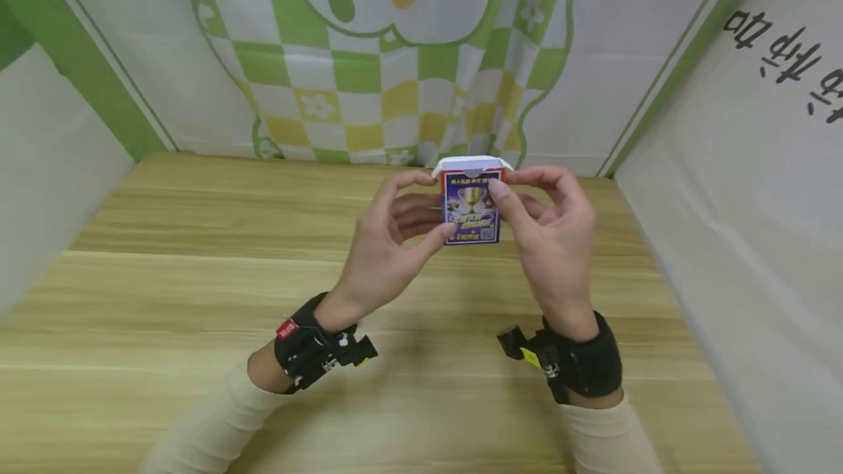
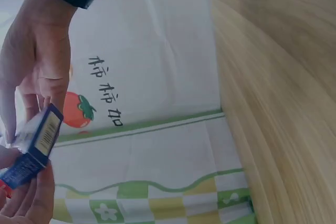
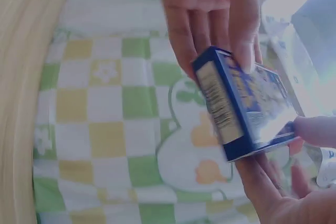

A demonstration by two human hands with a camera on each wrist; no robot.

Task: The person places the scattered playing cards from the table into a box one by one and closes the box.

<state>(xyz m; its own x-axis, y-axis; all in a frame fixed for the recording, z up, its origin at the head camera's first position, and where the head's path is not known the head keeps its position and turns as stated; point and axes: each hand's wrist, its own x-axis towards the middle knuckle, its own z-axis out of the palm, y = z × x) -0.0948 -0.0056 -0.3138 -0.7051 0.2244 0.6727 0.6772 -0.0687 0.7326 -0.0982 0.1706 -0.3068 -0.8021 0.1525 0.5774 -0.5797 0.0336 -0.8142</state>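
Note:
A small blue card box (image 1: 473, 211) with a gold trophy printed on its face is held upright between both hands, above the table. Its white top flap (image 1: 471, 162) stands up, lifted from the opening. My left hand (image 1: 385, 254) grips the box at its left side, thumb on the lower left of the front and fingers behind. On the other side, my right hand (image 1: 558, 232) pinches the upper right, its thumb on the front face. A barcode (image 3: 218, 102) shows on the box's bottom in the right wrist view. The inside of the box is hidden.
The wooden table (image 1: 197, 291) extends beneath both hands. A green, yellow and white checked curtain (image 1: 375, 86) hangs at its back edge. White side panels (image 1: 724, 225) flank it, the right one bearing black handwriting. Each wrist wears a black strap (image 1: 582, 357) with a small camera.

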